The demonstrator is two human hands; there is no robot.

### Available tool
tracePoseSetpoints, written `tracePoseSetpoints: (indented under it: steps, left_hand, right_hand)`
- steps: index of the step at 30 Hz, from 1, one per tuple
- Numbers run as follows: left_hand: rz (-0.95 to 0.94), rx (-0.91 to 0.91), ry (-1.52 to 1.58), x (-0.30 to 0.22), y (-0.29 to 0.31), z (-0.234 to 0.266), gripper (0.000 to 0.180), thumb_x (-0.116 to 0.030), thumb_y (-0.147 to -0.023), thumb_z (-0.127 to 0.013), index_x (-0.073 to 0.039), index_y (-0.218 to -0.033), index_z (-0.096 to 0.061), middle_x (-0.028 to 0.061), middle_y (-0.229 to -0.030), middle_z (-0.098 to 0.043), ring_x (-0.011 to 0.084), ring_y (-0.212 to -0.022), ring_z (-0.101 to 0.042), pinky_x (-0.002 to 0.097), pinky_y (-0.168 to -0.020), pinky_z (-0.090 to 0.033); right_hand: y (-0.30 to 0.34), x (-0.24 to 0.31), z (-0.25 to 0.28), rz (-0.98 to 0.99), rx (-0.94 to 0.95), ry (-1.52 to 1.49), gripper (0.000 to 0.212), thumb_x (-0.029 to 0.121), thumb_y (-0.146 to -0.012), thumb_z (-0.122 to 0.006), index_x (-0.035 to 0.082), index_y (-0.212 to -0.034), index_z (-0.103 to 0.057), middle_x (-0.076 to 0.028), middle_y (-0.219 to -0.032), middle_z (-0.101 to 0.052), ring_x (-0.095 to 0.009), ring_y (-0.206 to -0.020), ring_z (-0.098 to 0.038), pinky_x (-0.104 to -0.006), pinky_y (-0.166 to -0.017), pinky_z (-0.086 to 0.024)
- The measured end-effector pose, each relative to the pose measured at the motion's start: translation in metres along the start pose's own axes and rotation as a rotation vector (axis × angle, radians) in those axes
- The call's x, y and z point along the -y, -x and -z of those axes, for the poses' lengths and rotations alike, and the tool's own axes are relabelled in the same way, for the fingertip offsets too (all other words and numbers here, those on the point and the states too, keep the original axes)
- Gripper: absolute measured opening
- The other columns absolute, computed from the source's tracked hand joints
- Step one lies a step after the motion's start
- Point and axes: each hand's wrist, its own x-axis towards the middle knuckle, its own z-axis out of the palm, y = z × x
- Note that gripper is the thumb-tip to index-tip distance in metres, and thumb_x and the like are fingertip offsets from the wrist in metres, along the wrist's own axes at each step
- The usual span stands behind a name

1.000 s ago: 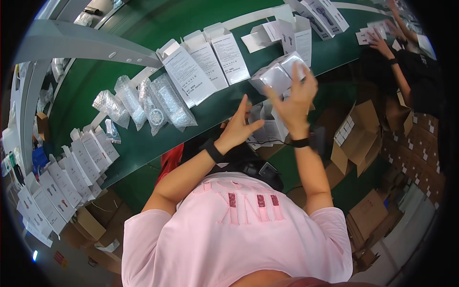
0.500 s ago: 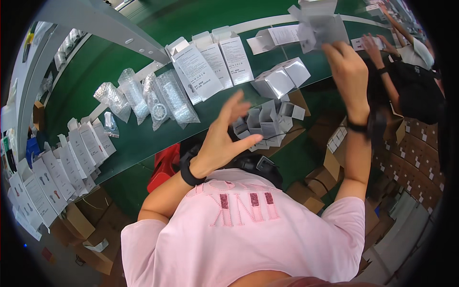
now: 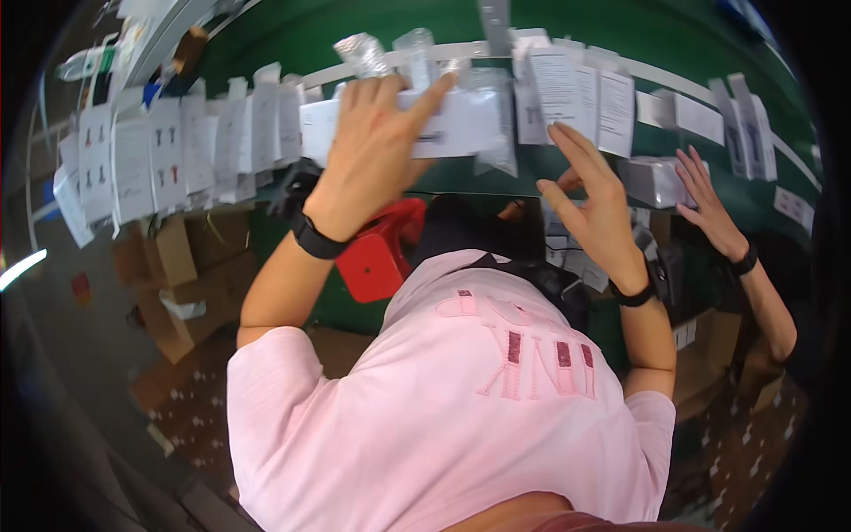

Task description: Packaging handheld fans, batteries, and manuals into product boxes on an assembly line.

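My left hand [image 3: 377, 129] is closed over a long white carton [image 3: 474, 124], which lies sideways just in front of the bubble-wrapped packs [image 3: 363, 55]. Its fingers reach over the carton's far side, and the fingertips are partly hidden. My right hand [image 3: 592, 208] hovers at the near edge of the green table, fingers apart and nothing in it. Beyond it stand upright white printed cartons [image 3: 554, 84] with their top flaps up. A clear plastic-wrapped pack [image 3: 496, 124] sits beside the carton's right end.
A row of open white cartons [image 3: 168, 151] lines the left side of the green table [image 3: 612, 31]. A co-worker's hand [image 3: 705, 195] touches a stack of shiny boxes [image 3: 654, 182] at right. Below are a red stool [image 3: 377, 257] and brown cardboard boxes [image 3: 191, 293].
The view has swung left. My left hand has gone from empty to gripping a white carton. My right hand has let go of the pale box and come back from the far right.
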Motion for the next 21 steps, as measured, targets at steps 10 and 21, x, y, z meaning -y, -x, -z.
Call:
tracePoseSetpoints:
  steps: [10, 21]
  left_hand:
    - [0.390, 0.517, -0.164, 0.124, 0.104, -0.098, 0.090, -0.049, -0.065, -0.080, -0.013, -0.140, -0.046, 0.0164, -0.110, -0.060, 0.0359, -0.100, -0.056, 0.0452, -0.087, -0.043]
    - [0.915, 0.636, 0.979, 0.201, 0.160, -0.117, 0.078, -0.054, -0.079, -0.070, 0.004, -0.129, -0.051, 0.0189, -0.104, -0.067, 0.0251, -0.093, -0.067, 0.0316, -0.080, -0.052]
  right_hand:
    - [-0.061, -0.110, -0.222, -0.379, 0.511, -0.601, 0.041, 0.004, -0.088, -0.053, -0.002, -0.128, -0.056, -0.011, -0.122, -0.062, -0.018, -0.102, -0.064, -0.0312, -0.089, -0.051]
    - [-0.100, -0.116, -0.324, -0.635, 0.424, -0.420, 0.037, 0.022, -0.088, -0.067, 0.002, -0.119, -0.063, -0.007, -0.104, -0.068, -0.010, -0.064, -0.061, -0.0243, -0.058, -0.050]
